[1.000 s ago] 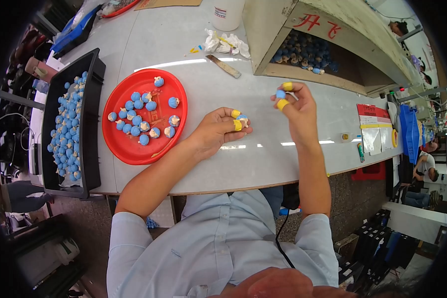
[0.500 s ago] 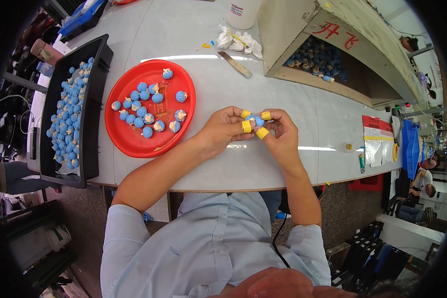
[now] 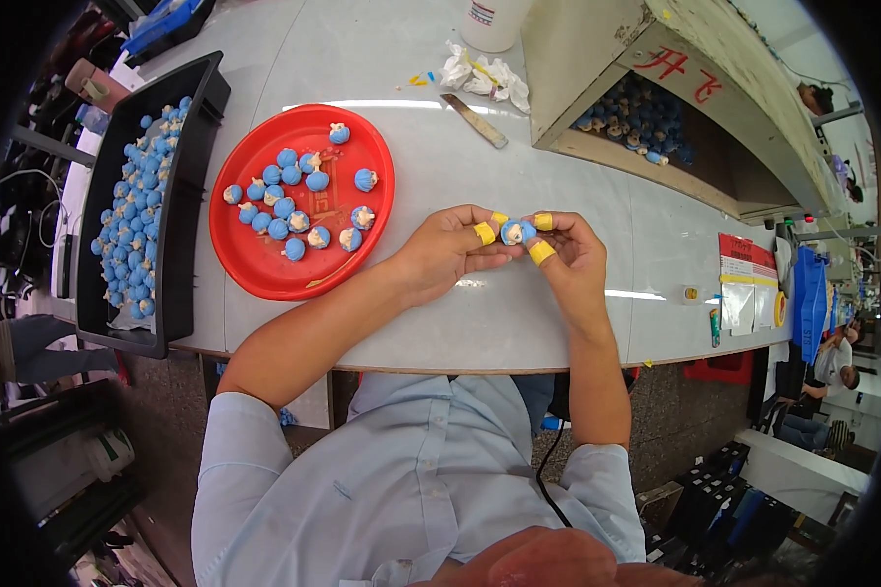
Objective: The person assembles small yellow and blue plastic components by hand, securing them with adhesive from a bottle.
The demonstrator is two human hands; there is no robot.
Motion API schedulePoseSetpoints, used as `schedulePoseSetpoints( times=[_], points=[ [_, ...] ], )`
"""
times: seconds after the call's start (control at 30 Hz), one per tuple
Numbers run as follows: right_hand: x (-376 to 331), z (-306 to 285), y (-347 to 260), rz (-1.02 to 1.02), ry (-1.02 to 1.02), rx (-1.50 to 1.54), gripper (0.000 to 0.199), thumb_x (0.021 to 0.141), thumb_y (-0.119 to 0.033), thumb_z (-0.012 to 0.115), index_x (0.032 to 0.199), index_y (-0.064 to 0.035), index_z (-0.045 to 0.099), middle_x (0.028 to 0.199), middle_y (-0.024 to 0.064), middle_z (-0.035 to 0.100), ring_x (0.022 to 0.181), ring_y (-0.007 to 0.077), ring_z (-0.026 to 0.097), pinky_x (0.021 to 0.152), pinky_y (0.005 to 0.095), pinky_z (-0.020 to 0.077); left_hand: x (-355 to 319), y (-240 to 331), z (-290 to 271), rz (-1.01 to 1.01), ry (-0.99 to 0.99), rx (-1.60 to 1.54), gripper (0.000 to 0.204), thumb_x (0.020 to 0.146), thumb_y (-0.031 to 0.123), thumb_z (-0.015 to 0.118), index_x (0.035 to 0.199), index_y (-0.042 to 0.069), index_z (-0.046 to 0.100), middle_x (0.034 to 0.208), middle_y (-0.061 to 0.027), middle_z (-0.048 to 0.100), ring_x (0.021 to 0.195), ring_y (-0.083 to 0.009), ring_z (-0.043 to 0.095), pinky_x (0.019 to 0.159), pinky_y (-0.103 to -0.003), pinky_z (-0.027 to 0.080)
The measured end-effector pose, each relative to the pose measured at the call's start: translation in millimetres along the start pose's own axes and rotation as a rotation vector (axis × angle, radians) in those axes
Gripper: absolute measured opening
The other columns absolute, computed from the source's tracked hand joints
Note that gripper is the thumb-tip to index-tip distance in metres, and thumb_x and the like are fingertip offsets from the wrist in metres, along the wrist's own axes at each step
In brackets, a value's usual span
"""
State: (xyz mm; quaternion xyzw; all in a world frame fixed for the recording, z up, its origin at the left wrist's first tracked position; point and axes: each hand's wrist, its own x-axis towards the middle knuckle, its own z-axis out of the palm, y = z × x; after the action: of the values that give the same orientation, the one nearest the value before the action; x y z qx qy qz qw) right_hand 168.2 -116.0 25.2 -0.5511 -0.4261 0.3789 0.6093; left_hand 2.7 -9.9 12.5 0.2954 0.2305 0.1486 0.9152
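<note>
Between my two hands is a small blue ball-shaped figure with a pale cream part (image 3: 515, 233), held over the grey table. The thumb and forefinger of my left hand (image 3: 439, 256) pinch it from the left. From the right, my right hand (image 3: 572, 266) grips it with thumb and forefinger. Yellow tape wraps these fingertips. Left of my hands, a round red tray (image 3: 255, 269) carries several similar blue-and-cream balls (image 3: 284, 207). Fingers partly cover the held figure, so its underside is hidden.
A black bin (image 3: 169, 293) heaped with blue balls stands at the far left. A wooden box (image 3: 582, 93) holds more at the back right. Near it lie a flat metal strip (image 3: 475, 121) and crumpled tissue (image 3: 485, 73). A red-and-white card (image 3: 749, 264) rests at the right.
The held figure has turned, showing more of its cream part, and both hands have shifted slightly right. The whole view has also moved a little.
</note>
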Motion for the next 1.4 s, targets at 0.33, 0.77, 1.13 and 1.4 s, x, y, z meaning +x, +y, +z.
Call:
schedulePoseSetpoints(
  times=[0.33,0.77,1.13,1.4],
  points=[
    [-0.5,0.8,-0.6,-0.107,-0.012,-0.116,0.021,0.081,0.005,0.064,0.101,0.0008,0.059,0.102,0.0072,0.062,0.088,0.0124,0.059,0.079,0.0259,0.0472,0.0,-0.4,4.2,0.005,-0.004,0.023,0.028,0.094,0.008,0.057,0.119,-0.004,0.050,0.114,-0.0131,0.058,0.105,-0.0217,0.062,0.090,-0.026,0.053],
    [0.0,6.6,-5.0,-0.253,0.002,-0.386,0.022,0.076,0.006,0.066,0.096,-0.0029,0.061,0.097,0.0071,0.063,0.084,0.0134,0.058,0.075,0.0258,0.0449,0.1,-3.2,2.9,0.017,0.005,0.047,0.025,0.094,0.008,0.057,0.115,-0.003,0.052,0.111,-0.0112,0.059,0.101,-0.0187,0.062,0.088,-0.026,0.054],
    [1.4,8.4,-15.8,-0.285,-0.016,-0.528,0.019,0.076,0.004,0.066,0.093,-0.0024,0.060,0.096,0.0081,0.064,0.084,0.0186,0.059,0.074,0.0284,0.0458,1.0,-4.7,1.5,0.015,0.012,0.027,0.023,0.093,0.007,0.059,0.113,-0.002,0.052,0.108,-0.0102,0.059,0.100,-0.0183,0.063,0.089,-0.027,0.055],
    [1.3,11.0,-26.7,-0.274,-0.041,-0.594,0.021,0.075,0.008,0.064,0.094,-0.0002,0.059,0.096,0.0106,0.063,0.087,0.0214,0.062,0.079,0.0298,0.0490,0.6,-4.9,2.3,0.043,-0.008,0.016,0.022,0.092,0.008,0.062,0.110,-0.002,0.054,0.106,-0.0105,0.062,0.097,-0.0177,0.064,0.088,-0.028,0.055]
  ],
)
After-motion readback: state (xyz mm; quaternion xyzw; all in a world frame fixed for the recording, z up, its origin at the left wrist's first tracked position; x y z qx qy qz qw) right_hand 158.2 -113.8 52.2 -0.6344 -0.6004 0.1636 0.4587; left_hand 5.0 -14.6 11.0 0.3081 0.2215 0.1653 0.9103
